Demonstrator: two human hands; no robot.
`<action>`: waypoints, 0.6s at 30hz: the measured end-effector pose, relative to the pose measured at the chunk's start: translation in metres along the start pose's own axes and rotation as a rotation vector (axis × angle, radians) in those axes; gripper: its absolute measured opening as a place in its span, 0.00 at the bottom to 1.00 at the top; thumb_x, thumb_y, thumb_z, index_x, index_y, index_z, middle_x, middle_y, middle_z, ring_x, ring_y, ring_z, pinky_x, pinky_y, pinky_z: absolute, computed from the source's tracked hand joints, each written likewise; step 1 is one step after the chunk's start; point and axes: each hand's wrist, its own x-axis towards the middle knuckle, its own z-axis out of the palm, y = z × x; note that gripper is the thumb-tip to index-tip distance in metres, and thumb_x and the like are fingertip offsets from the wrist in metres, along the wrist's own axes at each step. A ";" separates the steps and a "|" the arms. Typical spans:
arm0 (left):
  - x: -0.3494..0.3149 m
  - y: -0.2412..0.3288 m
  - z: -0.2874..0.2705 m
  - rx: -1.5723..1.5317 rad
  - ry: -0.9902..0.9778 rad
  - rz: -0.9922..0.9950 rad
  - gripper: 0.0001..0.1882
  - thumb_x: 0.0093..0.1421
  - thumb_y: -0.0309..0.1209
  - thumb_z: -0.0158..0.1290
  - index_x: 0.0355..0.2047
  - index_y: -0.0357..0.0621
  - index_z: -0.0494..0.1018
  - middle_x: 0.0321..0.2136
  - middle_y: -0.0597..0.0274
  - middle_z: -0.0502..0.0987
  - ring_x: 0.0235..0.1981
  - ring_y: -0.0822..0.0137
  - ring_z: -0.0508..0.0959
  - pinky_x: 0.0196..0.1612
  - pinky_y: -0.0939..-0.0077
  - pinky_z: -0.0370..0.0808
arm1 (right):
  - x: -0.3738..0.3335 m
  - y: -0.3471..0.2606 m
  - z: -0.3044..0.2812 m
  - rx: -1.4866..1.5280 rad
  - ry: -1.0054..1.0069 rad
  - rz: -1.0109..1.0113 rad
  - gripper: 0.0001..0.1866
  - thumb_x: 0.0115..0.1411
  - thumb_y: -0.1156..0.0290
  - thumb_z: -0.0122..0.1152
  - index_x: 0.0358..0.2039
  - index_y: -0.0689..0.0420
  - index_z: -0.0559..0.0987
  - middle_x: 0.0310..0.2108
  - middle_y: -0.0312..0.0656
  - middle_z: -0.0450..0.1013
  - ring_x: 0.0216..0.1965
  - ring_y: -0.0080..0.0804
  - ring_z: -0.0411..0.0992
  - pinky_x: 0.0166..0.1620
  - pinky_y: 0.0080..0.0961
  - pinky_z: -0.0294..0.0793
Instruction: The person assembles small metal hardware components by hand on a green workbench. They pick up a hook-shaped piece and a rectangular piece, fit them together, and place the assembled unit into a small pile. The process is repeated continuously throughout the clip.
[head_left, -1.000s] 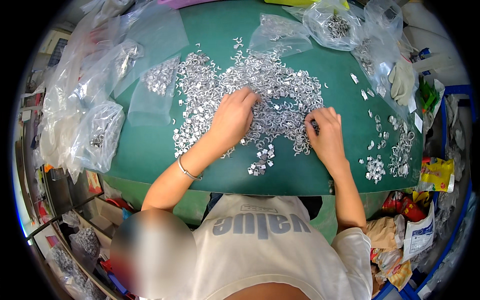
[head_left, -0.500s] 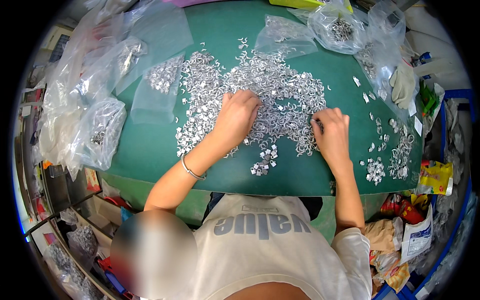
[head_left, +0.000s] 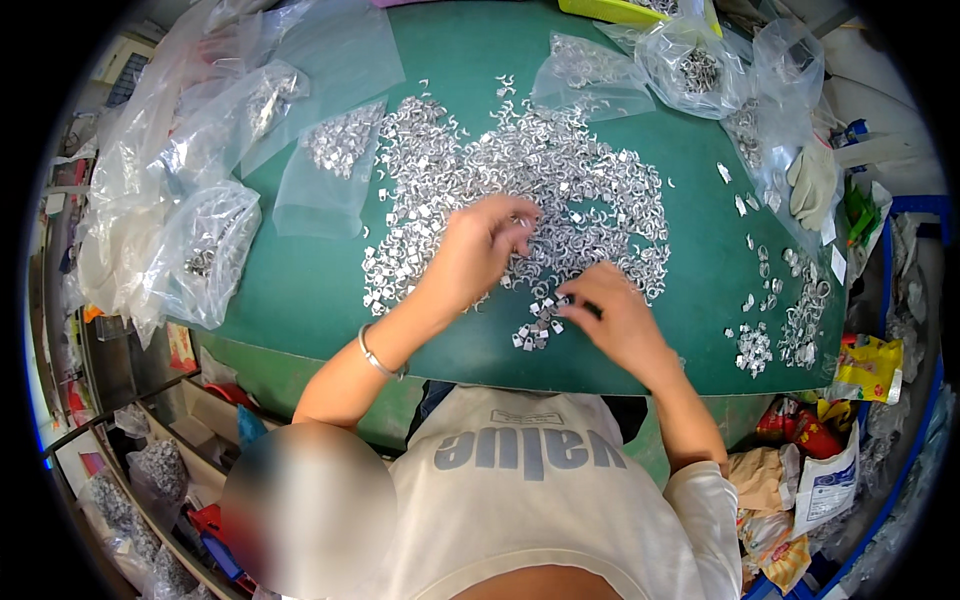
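Hands shift: right hand (head_left: 615, 320) has slid down, pinching clips (head_left: 535, 335) near the desk (head_left: 300, 290) edge; left hand (head_left: 480, 245) curls over the pile (head_left: 540, 180).

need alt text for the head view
A person's left hand and right hand pick through a wide heap of small silver metal clips on a green table, with clear plastic bags alongside.

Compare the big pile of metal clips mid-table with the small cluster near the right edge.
The big pile of metal clips spreads wide and dense across the middle of the green table; the small cluster is sparse and compact. Both hands work at the big pile's near edge; no hand touches the small cluster. Both are small, shiny, silver pieces lying loose.
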 end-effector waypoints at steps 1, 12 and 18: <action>-0.010 0.005 0.002 -0.039 -0.058 -0.023 0.09 0.57 0.16 0.53 0.39 0.35 0.76 0.28 0.55 0.76 0.23 0.71 0.77 0.28 0.77 0.73 | 0.004 0.003 -0.007 -0.004 0.044 0.058 0.06 0.52 0.77 0.64 0.32 0.61 0.80 0.29 0.43 0.73 0.36 0.43 0.69 0.41 0.35 0.69; -0.061 -0.005 0.039 0.379 -0.247 0.454 0.12 0.53 0.27 0.58 0.39 0.39 0.75 0.46 0.55 0.71 0.49 0.55 0.70 0.48 0.61 0.67 | 0.053 0.039 -0.013 -0.368 0.252 -0.096 0.08 0.51 0.77 0.64 0.35 0.59 0.80 0.34 0.40 0.71 0.39 0.41 0.68 0.44 0.36 0.67; -0.078 -0.028 0.046 0.437 -0.309 0.593 0.15 0.51 0.25 0.59 0.40 0.39 0.75 0.50 0.52 0.71 0.54 0.54 0.69 0.52 0.56 0.67 | 0.058 0.034 -0.007 -0.497 0.172 -0.127 0.08 0.49 0.76 0.66 0.33 0.57 0.80 0.34 0.39 0.70 0.40 0.38 0.67 0.42 0.36 0.64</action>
